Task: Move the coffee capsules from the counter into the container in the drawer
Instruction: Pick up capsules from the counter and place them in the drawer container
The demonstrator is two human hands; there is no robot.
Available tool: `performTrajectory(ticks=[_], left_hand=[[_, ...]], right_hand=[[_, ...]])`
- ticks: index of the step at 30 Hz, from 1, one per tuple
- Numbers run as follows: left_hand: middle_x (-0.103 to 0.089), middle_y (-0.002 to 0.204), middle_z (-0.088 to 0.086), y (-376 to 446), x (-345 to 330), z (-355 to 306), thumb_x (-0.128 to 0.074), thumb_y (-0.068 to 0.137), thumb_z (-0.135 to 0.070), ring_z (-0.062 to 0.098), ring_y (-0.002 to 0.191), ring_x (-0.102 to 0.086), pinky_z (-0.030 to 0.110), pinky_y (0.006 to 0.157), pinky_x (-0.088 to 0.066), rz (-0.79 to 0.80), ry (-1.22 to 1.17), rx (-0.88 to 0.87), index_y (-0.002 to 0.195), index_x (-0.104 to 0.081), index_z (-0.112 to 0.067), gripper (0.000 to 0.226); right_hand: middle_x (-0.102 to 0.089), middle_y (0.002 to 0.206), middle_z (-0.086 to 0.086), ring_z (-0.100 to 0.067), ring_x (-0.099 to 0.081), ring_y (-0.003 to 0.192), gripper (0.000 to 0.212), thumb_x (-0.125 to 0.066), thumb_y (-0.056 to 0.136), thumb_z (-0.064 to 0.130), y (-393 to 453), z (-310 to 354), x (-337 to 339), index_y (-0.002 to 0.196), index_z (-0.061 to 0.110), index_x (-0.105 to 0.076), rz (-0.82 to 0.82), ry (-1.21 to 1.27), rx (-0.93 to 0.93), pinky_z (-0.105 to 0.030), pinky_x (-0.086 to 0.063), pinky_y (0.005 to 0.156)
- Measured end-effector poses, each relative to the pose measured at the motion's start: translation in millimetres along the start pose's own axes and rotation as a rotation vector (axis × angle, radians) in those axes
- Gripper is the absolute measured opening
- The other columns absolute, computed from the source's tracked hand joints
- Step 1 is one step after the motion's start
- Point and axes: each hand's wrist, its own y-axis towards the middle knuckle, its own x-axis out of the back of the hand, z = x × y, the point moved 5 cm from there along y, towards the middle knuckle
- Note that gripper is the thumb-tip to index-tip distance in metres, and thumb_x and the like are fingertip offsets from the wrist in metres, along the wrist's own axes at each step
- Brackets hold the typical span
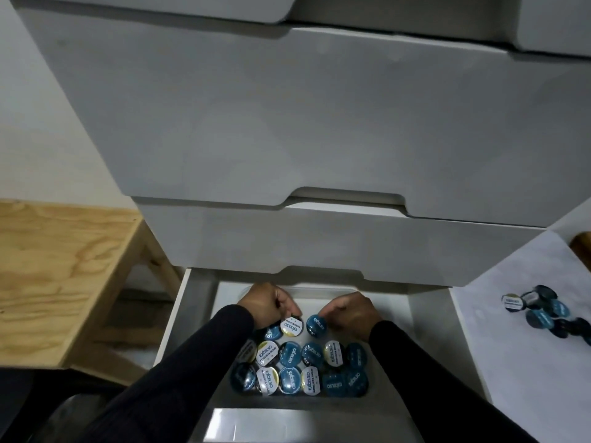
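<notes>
Coffee capsules, round with blue or white foil lids, fill the white plastic container (377, 294) in the drawer. My left hand (271, 303) pinches a white-lidded capsule (291, 326), my right hand (347, 310) a blue-lidded capsule (316, 325). Dropped carelessly, they may tip over the neighbours. More wait on the table (511, 362).

A white chest of drawers (319, 123) fills the view, its closed fronts cut with handle notches. To the left stands a pale plywood table (54, 266) with an angled wooden leg (160, 263), against a plain white wall (28, 107). The light is dim and cool.
</notes>
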Motion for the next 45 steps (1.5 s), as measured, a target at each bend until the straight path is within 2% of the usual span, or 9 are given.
performTrajectory(ticks=[7, 12, 15, 21, 26, 29, 31, 33, 45], left_hand=[[-0.073, 0.085, -0.009, -0.9, -0.3, -1.4, -0.065, 0.083, -0.005, -0.005, 0.074, -0.062, 0.002, 0.059, -0.043, 0.042, 0.071, -0.04, 0.078, -0.074, -0.025, 0.022], [-0.073, 0.091, -0.001, -4.4, 0.0, -3.2, -0.064, 0.082, 0.0, -0.001, 0.074, -0.061, 0.0, 0.063, -0.044, 0.03, 0.109, -0.074, 0.088, -0.073, -0.015, 0.019], [-0.072, 0.098, 0.0, -9.1, 1.5, -5.3, -0.06, 0.085, 0.001, 0.005, 0.085, -0.064, 0.008, 0.076, -0.049, -0.007, 0.107, -0.085, 0.097, -0.07, -0.014, 0.022], [-0.067, 0.112, -0.004, -28.0, 0.0, -14.3, -0.052, 0.093, -0.015, -0.008, 0.079, -0.054, 0.007, 0.075, -0.042, -0.106, 0.177, -0.1, 0.107, -0.064, -0.018, 0.019], [-0.062, 0.118, 0.005, -52.1, -8.6, -23.7, -0.044, 0.095, -0.025, 0.016, 0.104, -0.057, 0.024, 0.088, -0.044, -0.261, 0.36, -0.074, 0.118, -0.058, -0.017, 0.028], [-0.062, 0.118, 0.005, -69.9, -14.4, -32.9, -0.04, 0.097, -0.029, 0.017, 0.109, -0.056, 0.027, 0.092, -0.046, -0.399, 0.442, -0.075, 0.119, -0.057, -0.015, 0.031], [-0.06, 0.12, 0.003, -82.5, -18.3, -40.0, -0.038, 0.097, -0.029, 0.016, 0.112, -0.053, 0.025, 0.094, -0.043, -0.482, 0.469, -0.094, 0.122, -0.054, -0.015, 0.033], [-0.057, 0.124, 0.002, -93.8, -23.2, -47.5, -0.034, 0.098, -0.029, 0.015, 0.116, -0.049, 0.024, 0.097, -0.038, -0.532, 0.516, -0.107, 0.125, -0.049, -0.014, 0.034], [-0.029, 0.15, 0.004, -113.6, -74.1, -104.4, -0.026, 0.1, -0.033, 0.017, 0.139, -0.022, 0.029, 0.118, -0.013, -0.587, 0.563, -0.148, 0.146, -0.018, -0.013, 0.051]], right_hand=[[-0.063, 0.064, -0.004, -0.008, -0.054, 0.054, 0.011, -0.068, 0.073, -0.007, -0.3, 4.1, -6.4, 0.084, -0.005, -0.072, 0.093, -0.024, 0.05, -0.018, -0.049, 0.059], [-0.065, 0.066, -0.002, -0.016, -0.058, 0.065, 0.024, -0.063, 0.076, -0.002, -2.1, 4.1, -6.5, 0.063, 0.019, -0.064, 0.084, -0.063, 0.055, -0.033, -0.052, 0.071], [-0.071, 0.093, -0.01, -0.023, -0.064, 0.086, 0.013, -0.058, 0.079, 0.009, -5.7, 5.4, -7.3, 0.081, 0.02, -0.065, 0.062, -0.081, 0.044, -0.036, -0.053, 0.082], [-0.065, 0.117, -0.006, -0.011, -0.056, 0.095, 0.031, -0.055, 0.086, 0.022, -18.2, 19.1, -11.0, 0.116, 0.015, -0.059, -0.043, -0.282, 0.178, -0.014, -0.04, 0.076], [-0.051, 0.134, -0.008, -0.019, -0.044, 0.125, 0.041, -0.046, 0.092, 0.027, -37.0, 20.9, -23.7, 0.129, 0.01, -0.049, -0.153, -0.5, 0.339, -0.023, -0.03, 0.104], [-0.059, 0.121, -0.013, -0.023, -0.051, 0.116, 0.033, -0.053, 0.089, 0.021, -58.8, 32.9, -22.6, 0.117, 0.002, -0.057, -0.254, -0.628, 0.451, -0.023, -0.035, 0.097], [-0.068, 0.085, -0.016, -0.029, -0.066, 0.082, 0.014, -0.07, 0.072, 0.008, -79.9, 44.5, -19.9, 0.081, -0.002, -0.068, -0.469, -0.714, 0.666, -0.028, -0.054, 0.073], [-0.069, 0.067, -0.014, -0.03, -0.069, 0.064, 0.013, -0.062, 0.072, 0.007, -96.6, 46.6, -18.8, 0.065, -0.001, -0.069, -0.657, -0.817, 0.81, -0.03, -0.059, 0.062], [-0.072, 0.096, -0.021, -0.038, -0.067, 0.096, 0.024, -0.053, 0.086, 0.012, -139.6, 11.0, 30.1, 0.084, -0.004, -0.071, -0.804, -0.96, 0.775, -0.044, -0.057, 0.082]])
